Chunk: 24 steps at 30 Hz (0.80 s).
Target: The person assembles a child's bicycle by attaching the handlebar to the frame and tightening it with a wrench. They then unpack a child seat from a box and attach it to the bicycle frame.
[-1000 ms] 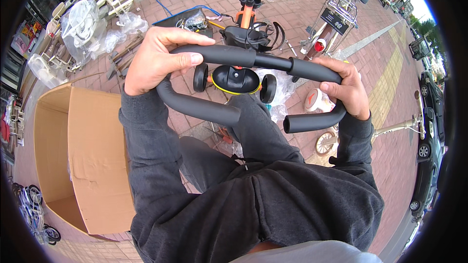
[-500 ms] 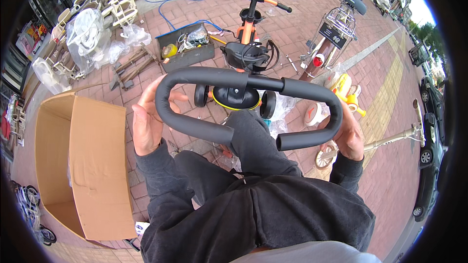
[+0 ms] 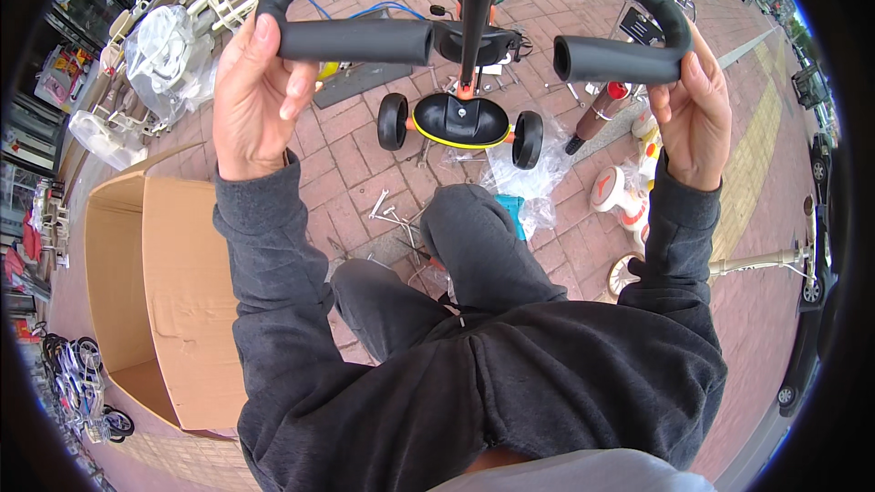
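A black foam-padded push handle [image 3: 360, 40], bent round at both ends, is raised across the top of the view. My left hand [image 3: 258, 100] grips its left bend, thumb up and fingers curled beneath the bar. Around the right bend, my right hand [image 3: 694, 118] holds it in the same way. A black pole [image 3: 475, 23] drops from the handle's middle toward the orange and black kids' tricycle [image 3: 460, 118], which stands in front of my knees. Whether the pole is joined to the tricycle I cannot tell. The handle hides much of the tricycle's front.
On my left is an open cardboard box [image 3: 187, 310]. Wrenches [image 3: 387, 210] lie on the brick paving by my knees. Clear plastic wrap [image 3: 533, 169], a teal object [image 3: 510, 211] and a white and orange toy [image 3: 620, 196] lie at right. Plastic-wrapped cream seats [image 3: 164, 55] are piled far left.
Both hands have lifted the push handle up and away from my lap, toward the tricycle. The pole below it now shows, and my grip has turned upright.
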{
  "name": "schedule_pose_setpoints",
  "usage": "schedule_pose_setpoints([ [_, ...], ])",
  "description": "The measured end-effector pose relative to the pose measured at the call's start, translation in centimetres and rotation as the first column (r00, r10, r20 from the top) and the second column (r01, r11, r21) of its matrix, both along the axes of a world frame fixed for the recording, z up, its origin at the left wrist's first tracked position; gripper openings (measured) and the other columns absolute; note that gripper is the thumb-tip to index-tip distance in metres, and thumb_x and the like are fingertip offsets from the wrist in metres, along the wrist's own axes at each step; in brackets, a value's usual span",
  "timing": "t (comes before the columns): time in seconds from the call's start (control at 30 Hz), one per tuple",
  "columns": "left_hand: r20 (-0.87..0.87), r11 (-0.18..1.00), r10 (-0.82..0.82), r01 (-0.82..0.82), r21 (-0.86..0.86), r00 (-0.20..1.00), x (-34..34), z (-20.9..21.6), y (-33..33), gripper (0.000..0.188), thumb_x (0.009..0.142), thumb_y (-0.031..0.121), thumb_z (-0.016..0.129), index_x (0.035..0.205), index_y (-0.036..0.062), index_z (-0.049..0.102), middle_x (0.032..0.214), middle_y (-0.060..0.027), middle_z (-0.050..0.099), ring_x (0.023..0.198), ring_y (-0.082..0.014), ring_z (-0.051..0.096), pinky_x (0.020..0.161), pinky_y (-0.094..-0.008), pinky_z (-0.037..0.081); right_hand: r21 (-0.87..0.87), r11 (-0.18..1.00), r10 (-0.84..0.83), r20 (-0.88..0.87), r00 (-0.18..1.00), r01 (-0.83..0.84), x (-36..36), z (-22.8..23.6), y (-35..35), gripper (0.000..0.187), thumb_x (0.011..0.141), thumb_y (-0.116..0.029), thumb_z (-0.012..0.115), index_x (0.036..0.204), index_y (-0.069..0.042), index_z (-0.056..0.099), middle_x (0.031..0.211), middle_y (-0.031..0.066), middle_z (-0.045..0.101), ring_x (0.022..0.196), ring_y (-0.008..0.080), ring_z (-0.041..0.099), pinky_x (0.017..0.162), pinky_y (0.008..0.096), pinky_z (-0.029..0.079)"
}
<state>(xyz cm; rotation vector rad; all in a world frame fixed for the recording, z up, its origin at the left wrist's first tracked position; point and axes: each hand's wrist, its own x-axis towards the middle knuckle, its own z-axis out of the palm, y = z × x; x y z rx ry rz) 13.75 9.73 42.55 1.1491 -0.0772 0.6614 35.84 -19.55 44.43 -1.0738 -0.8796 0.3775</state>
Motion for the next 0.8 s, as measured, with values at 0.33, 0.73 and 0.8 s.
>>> schedule_pose_setpoints([
  [0.33,0.092,1.000,-0.009,0.010,-0.005,0.996,11.8,0.0,2.4,0.029,0.093,0.021,0.050,0.107,-0.0043,0.049,0.089,-0.0106,0.055,0.068,-0.0133,0.048,0.052,-0.0208,0.041,0.132,0.986,-0.083,-0.130,0.988,0.100,14.9,3.5,7.0,0.022,0.088,-0.014,0.051,0.108,-0.004,0.056,0.071,-0.0015,0.054,0.048,0.0047,0.047,0.037,0.0150,0.036],
  [0.73,0.051,0.990,-0.097,0.101,-0.103,0.994,33.3,-0.4,10.6,0.018,0.091,0.011,0.049,0.106,0.0006,0.049,0.084,-0.0098,0.059,0.061,-0.0184,0.061,0.053,-0.0240,0.054,0.073,0.929,-0.363,-0.013,0.932,0.363,35.2,3.5,19.2,0.025,0.085,-0.002,0.050,0.108,-0.003,0.058,0.072,0.0015,0.052,0.051,0.0078,0.037,0.041,0.0191,0.030],
  [0.8,0.071,0.986,-0.119,0.126,-0.111,0.990,36.4,-0.7,11.0,0.017,0.091,0.010,0.048,0.106,0.0001,0.049,0.085,-0.0108,0.059,0.061,-0.0189,0.060,0.053,-0.0243,0.054,0.065,0.921,-0.386,0.011,0.922,0.385,39.0,2.9,21.2,0.024,0.084,-0.001,0.051,0.107,-0.002,0.059,0.073,0.0020,0.053,0.051,0.0084,0.037,0.042,0.0198,0.030],
])
